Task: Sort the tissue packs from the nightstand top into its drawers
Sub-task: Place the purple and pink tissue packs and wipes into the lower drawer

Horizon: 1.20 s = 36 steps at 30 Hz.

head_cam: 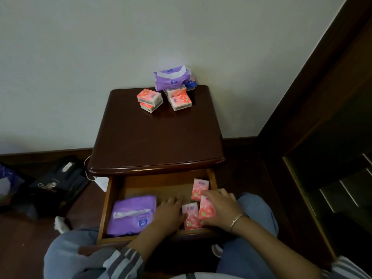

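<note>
I see my right hand (218,206) lying flat, fingers spread, on a pink pack (207,208) in the open drawer (104,208); its long axis runs away from me. My left hand (168,211), loosely curled, touches another pink pack (191,217) beside it. Left of it lies a purple pack (131,215). I cannot read the labels.

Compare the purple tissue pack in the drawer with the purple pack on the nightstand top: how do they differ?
The purple pack in the drawer lies flat on the drawer floor; the purple pack on top sits at the back by the wall, over small pink packs. The drawer one lies alone at the left side. Both show white tissue at the opening.
</note>
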### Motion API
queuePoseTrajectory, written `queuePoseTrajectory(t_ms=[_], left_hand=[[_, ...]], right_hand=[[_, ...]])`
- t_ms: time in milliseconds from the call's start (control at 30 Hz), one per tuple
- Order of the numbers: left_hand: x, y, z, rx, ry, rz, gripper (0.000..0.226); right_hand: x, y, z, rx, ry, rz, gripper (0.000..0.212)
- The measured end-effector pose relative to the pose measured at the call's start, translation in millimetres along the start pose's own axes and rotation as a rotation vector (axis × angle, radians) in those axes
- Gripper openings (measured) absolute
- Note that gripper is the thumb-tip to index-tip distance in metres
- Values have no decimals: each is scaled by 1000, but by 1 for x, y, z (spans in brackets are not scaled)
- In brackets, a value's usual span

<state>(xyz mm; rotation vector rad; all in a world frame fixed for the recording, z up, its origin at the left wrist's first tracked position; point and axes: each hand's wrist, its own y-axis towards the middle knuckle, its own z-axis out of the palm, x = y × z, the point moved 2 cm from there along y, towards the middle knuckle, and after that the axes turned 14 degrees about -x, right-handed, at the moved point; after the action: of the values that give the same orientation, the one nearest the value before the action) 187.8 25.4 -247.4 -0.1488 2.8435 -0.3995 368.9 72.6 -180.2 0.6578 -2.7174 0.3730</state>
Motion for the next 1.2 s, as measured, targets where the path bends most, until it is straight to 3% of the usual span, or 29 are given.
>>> queuePoseTrajectory(t_ms=[167, 367, 467, 533, 600, 733, 833, 900, 1000, 1100, 1200], left_hand=[[-16, -3, -1, 6, -86, 19, 54], [-46, 0, -5, -80, -582, -198, 38], [-50, 2, -7, -140, -864, -432, 32], [-39, 2, -5, -217, -808, -579, 35], [-29, -2, -1, -173, -755, -654, 39], [-24, -8, -3, 39, -738, -587, 39], [-22, 13, -13, -70, -514, -488, 38], [-34, 28, -19, -135, -526, -430, 40], [-59, 46, -20, -95, -627, -367, 31], [-66, 50, -17, -100, -566, -361, 30], [-56, 42, -22, -94, -577, -307, 30]], right_hand=[[-2, 15, -2, -78, 106, 89, 87], [-32, -6, -24, -223, 361, 262, 85], [-43, -14, -31, -242, 423, 334, 87], [-44, -16, -33, -235, 444, 344, 88], [-43, -16, -34, -241, 458, 341, 87], [-40, -16, -33, -268, 486, 351, 82], [-38, -16, -34, -278, 492, 338, 81], [-38, -15, -36, -285, 466, 323, 83], [-42, -15, -40, -307, 407, 335, 85], [-46, -14, -42, -273, 389, 328, 86], [-33, -7, -37, -217, 286, 161, 83]])
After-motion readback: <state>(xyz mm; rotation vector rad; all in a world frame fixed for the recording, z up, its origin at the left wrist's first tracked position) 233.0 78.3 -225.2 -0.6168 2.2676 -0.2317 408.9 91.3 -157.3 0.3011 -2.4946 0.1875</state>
